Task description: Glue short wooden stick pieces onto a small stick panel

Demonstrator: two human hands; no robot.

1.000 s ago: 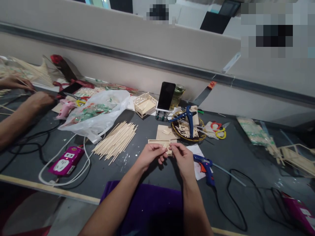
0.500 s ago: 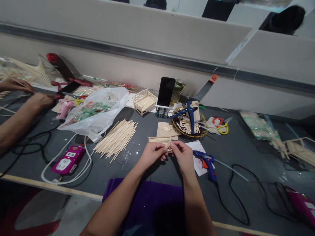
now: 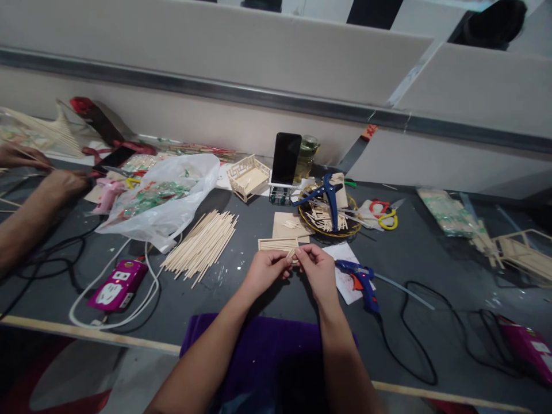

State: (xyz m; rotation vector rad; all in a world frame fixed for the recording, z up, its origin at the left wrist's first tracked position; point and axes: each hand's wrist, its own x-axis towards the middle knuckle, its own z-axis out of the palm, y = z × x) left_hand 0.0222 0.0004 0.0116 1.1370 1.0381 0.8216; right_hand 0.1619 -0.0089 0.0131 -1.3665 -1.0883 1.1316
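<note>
With the working hands as the dial's centre, the person's left hand (image 3: 268, 269) and right hand (image 3: 318, 267) are meeting above the dark grey table (image 3: 241, 299), the thumb and forefinger of each pinching a small, pale wooden piece (image 3: 291, 253) between them. Just beyond, toward 12 o'clock, a pale, rectangular wooden frame of parallel sticks (image 3: 276, 244) is lying partly hidden by the fingers; whether they are touching it is not showing. Farther at 12, a black phone (image 3: 286, 158) is standing upright. Between 1 and 2, a round, yellow-rimmed basket (image 3: 334, 234) is holding short wooden pieces and a blue tool (image 3: 331, 201). Between 3 and 4, a blue glue gun with an orange trigger (image 3: 364, 279) is resting partly on a white paper sheet (image 3: 347, 292), its marks too small for reading. Between 9 and 10, a loose pile of slim, pale wooden sticks (image 3: 200, 247) is spreading out; at 10, a white, translucent plastic bag (image 3: 190, 190) is showing red print, too blurred for reading.
</note>
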